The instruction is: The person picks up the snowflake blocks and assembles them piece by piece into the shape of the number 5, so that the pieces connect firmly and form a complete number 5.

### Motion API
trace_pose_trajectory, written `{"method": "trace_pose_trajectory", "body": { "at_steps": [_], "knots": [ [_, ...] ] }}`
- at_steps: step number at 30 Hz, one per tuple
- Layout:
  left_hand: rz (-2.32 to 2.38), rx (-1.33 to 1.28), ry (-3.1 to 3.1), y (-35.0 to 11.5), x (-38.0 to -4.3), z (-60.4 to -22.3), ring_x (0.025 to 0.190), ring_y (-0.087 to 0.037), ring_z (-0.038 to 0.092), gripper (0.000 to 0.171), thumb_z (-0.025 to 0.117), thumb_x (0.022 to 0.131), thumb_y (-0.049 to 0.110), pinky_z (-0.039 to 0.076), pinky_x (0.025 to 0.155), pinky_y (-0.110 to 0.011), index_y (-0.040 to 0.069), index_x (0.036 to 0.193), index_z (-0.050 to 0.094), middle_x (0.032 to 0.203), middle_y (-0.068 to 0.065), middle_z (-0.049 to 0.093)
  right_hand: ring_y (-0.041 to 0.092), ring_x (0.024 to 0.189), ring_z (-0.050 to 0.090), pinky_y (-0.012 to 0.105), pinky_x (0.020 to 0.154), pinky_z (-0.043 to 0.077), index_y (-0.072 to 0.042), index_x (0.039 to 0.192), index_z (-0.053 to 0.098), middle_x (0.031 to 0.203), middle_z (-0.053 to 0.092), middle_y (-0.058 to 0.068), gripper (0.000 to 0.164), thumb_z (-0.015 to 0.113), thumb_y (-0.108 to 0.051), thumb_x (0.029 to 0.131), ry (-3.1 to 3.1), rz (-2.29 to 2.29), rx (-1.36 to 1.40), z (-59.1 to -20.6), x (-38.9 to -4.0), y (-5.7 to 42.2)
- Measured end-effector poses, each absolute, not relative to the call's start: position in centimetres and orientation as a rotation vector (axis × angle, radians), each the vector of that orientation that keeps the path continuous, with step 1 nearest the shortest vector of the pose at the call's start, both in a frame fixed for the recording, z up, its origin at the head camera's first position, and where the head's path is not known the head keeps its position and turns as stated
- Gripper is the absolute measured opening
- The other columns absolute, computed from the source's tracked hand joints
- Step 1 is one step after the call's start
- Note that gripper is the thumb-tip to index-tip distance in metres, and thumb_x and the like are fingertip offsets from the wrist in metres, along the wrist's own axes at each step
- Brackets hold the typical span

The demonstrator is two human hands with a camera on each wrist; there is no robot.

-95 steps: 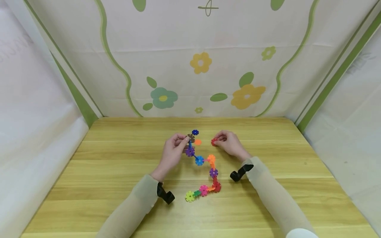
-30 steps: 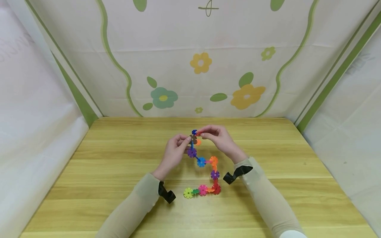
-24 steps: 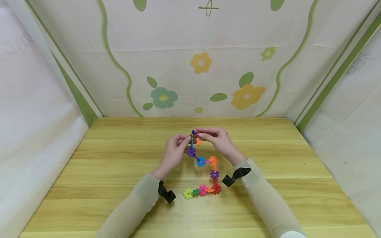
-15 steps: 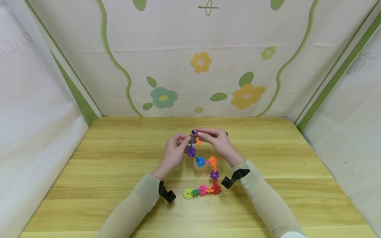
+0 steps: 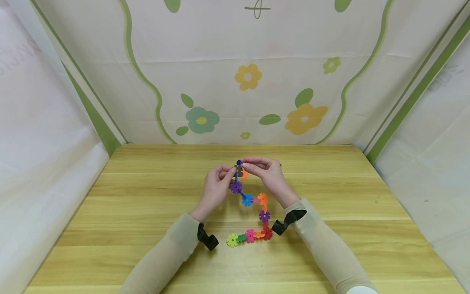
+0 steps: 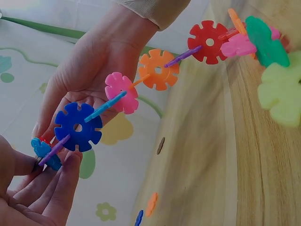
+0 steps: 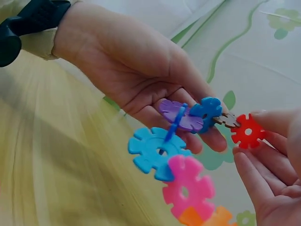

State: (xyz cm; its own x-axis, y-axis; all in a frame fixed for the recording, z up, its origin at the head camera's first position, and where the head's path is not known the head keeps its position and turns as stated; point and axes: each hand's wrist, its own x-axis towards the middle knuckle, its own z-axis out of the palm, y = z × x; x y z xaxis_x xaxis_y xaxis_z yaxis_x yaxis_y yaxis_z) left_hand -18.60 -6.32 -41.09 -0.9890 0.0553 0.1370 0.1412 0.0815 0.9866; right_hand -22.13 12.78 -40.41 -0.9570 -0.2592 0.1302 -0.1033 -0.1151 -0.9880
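Note:
A chain of slotted snowflake discs in several colours hangs between my hands and the table. Its upper end is a brown disc (image 5: 238,171), which my left hand (image 5: 214,187) pinches between thumb and fingers. Opposite it, my right hand (image 5: 269,174) pinches a red disc (image 7: 248,132) whose edge meets the brown disc's edge in the right wrist view. How deep the slots fit cannot be seen. Below run a purple disc (image 5: 236,187), a light blue disc (image 5: 247,200) and an orange disc (image 5: 262,199). A yellow-green disc (image 5: 232,240) forms the lower end, nearest me.
Beyond the hands, a loose orange disc (image 6: 151,204), a dark blue disc (image 6: 138,218) and a brown disc (image 6: 161,146) lie on the wooden table (image 5: 147,237). A printed cloth wall (image 5: 220,49) rises at the back. Each wrist bears a black camera mount (image 5: 208,238).
From the right, apart from the chain, my right hand has brought the red disc to the brown one. Over the last half second both hands stay nearly still there.

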Motion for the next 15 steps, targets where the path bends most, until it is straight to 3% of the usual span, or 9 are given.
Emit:
{"method": "trace_pose_trajectory", "body": {
  "at_steps": [8, 12, 15],
  "knots": [
    [-2.005, -0.187, -2.292, -6.32, -18.51, -41.1, 0.073, -0.022, 0.071, 0.019, 0.06, 0.106, 0.019, 0.059, 0.068, -0.051, 0.002, 0.1, 0.065, 0.087, -0.006, 0.075, 0.024, 0.108, 0.069, 0.037, 0.099, 0.053, -0.001, 0.12, 0.073, 0.114, 0.074, 0.011, 0.038, 0.079, -0.025, 0.092, 2.151, -2.195, -0.392, -40.89, -21.81, 12.25],
    [-1.995, -0.18, -2.294, -6.29, -18.45, -41.15, 0.073, -0.022, 0.07, 0.018, 0.06, 0.105, 0.018, 0.06, 0.069, -0.047, 0.002, 0.099, 0.064, 0.086, -0.006, 0.075, 0.023, 0.107, 0.069, 0.038, 0.098, 0.053, -0.002, 0.119, 0.074, 0.116, 0.073, 0.013, 0.037, 0.079, -0.026, 0.092, 2.176, -2.186, -0.385, -41.05, -21.76, 12.09],
    [-2.003, -0.188, -2.284, -6.27, -18.44, -41.14, 0.075, -0.022, 0.071, 0.018, 0.06, 0.105, 0.017, 0.061, 0.068, -0.036, 0.001, 0.099, 0.064, 0.09, -0.01, 0.075, 0.024, 0.107, 0.07, 0.037, 0.098, 0.053, -0.003, 0.119, 0.074, 0.116, 0.073, 0.012, 0.036, 0.079, -0.026, 0.092, 2.166, -2.197, -0.392, -41.14, -21.77, 12.08]
  ]
}}
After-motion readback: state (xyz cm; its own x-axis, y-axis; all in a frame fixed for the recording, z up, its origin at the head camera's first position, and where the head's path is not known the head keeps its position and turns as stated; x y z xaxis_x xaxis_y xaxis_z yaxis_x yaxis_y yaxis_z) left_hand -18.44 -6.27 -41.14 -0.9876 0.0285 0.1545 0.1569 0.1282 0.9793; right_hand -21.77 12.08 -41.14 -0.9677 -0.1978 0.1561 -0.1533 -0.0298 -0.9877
